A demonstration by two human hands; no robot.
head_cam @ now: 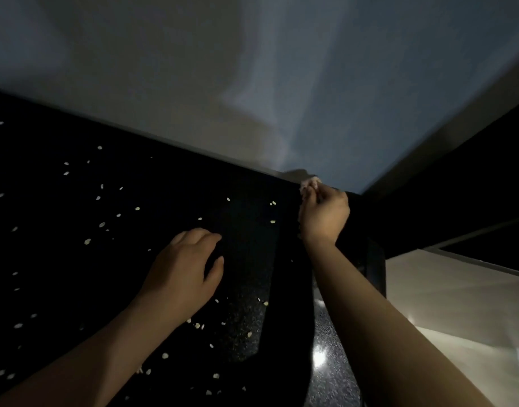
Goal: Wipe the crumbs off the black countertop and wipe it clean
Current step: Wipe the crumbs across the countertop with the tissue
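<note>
Black countertop (47,259), pale crumbs (87,241) scattered; left hand (182,274) lay relaxed on it; right hand (323,218) pinched an unidentifiable pale scrap (309,183) at far corner.

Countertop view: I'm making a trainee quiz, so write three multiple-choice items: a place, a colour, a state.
1. Where is the right hand? A. at the back wall B. at the near edge C. out of view
2. The crumbs are: A. red B. pale C. green
3. The left hand: A. holds a cup B. points upward C. rests empty on the countertop
Key: 1 A, it pinches a pale wad at the wall; 2 B, pale flecks on black; 3 C, its fingers hold nothing.
</note>
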